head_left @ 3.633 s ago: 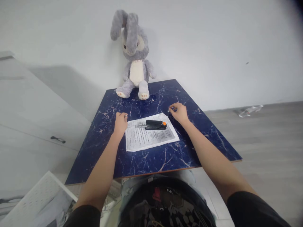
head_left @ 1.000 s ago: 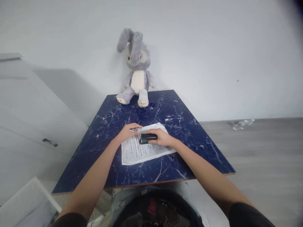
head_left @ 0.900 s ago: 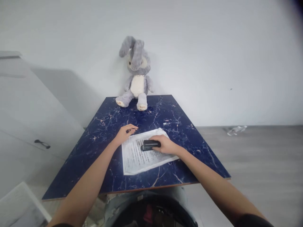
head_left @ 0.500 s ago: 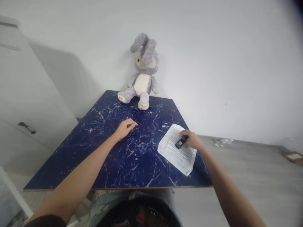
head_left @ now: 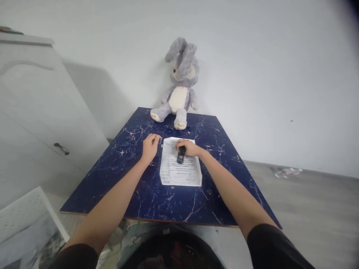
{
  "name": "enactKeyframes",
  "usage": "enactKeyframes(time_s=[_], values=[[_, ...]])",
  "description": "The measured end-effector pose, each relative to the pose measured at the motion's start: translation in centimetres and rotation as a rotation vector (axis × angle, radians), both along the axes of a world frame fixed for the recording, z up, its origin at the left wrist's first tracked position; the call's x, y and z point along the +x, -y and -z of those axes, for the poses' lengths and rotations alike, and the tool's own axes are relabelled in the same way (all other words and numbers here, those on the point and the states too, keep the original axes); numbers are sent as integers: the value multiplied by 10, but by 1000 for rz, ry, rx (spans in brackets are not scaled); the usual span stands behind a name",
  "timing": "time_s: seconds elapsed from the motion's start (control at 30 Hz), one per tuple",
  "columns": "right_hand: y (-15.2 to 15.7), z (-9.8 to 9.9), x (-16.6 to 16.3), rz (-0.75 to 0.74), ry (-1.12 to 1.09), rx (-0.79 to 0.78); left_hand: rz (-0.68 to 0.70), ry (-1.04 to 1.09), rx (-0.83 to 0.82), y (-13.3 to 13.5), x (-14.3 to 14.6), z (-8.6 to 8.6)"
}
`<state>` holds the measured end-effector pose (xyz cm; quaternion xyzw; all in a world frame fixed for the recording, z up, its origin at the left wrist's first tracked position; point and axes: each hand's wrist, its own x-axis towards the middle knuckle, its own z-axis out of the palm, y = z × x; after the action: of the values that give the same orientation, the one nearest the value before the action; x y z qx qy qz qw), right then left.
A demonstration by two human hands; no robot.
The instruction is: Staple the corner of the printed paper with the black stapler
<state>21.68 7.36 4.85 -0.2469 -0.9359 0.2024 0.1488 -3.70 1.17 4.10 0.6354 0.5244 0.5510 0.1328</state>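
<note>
A printed sheet of paper (head_left: 181,170) lies on the dark blue marbled table (head_left: 140,186), its long side running away from me. A black stapler (head_left: 181,155) rests on the sheet's far half. My right hand (head_left: 190,147) is closed over the stapler's far end. My left hand (head_left: 150,146) rests on the table just left of the sheet's far corner, fingers curled loosely, holding nothing that I can see.
A grey plush rabbit (head_left: 179,87) sits at the table's far edge against the white wall. A white cabinet with a dark handle (head_left: 61,148) stands at the left. A white panel (head_left: 28,224) leans at the lower left. A crumpled clear wrapper (head_left: 286,172) lies on the grey floor.
My right hand has slid the sheet and stapler from the table's right edge back to the middle, turning the sheet lengthwise. My left hand has stayed on the table beside it.
</note>
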Motion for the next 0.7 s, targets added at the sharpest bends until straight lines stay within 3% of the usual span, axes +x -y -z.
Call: enactKeyframes(time_s=[0.1, 0.2, 0.33, 0.47, 0.6, 0.7], values=[[1, -2, -38, 62, 78, 74, -162, -8, 73, 4, -7, -10], [6, -5, -48, 152, 118, 98, -194, -41, 75, 5, -10, -12], [35, -4, -23, 363, 232, 91, -116, -244, -49, 5, -2, 0], [88, 3, -2, 544, 302, 97, -5, -528, -110, 8, 20, 19], [134, 13, -14, 564, 186, 66, 161, -678, -196, 16, 40, 29], [150, 8, -13, 497, 73, 46, 173, -733, -240, 22, 48, 31]])
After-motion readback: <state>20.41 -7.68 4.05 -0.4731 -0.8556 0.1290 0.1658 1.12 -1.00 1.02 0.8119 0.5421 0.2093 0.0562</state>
